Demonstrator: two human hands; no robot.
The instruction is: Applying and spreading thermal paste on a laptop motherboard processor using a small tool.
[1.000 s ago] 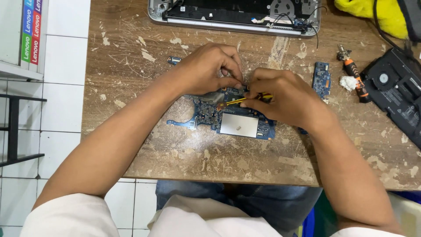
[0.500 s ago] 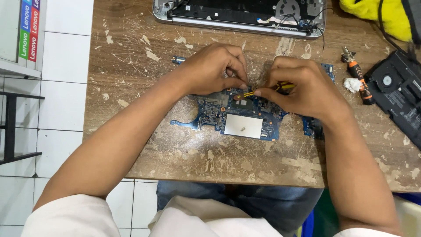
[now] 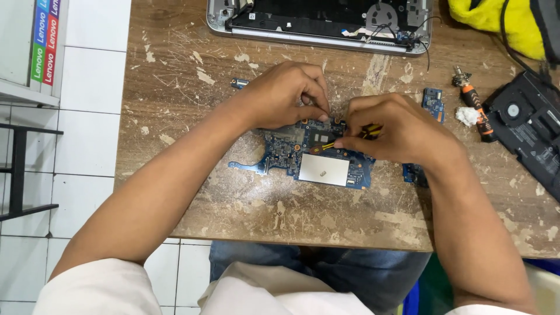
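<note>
While the right hand [image 3: 402, 131] pinches a yellow-and-black screwdriver [image 3: 350, 137], its tip low on the blue circuit board [image 3: 315, 157], the left hand [image 3: 286, 96] closes its fingertips on the board's far edge, perhaps on a small part. That board lies mid-table [image 3: 175, 87], a silver rectangular patch on its near side. Far left, narrow vertical strips of blue, red and green mark a white box [image 3: 23, 41].

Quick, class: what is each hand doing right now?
Left hand: closed, fingertips pinching at the blue circuit board's top edge.
Right hand: closed, holding a yellow-and-black screwdriver against the board.
</note>
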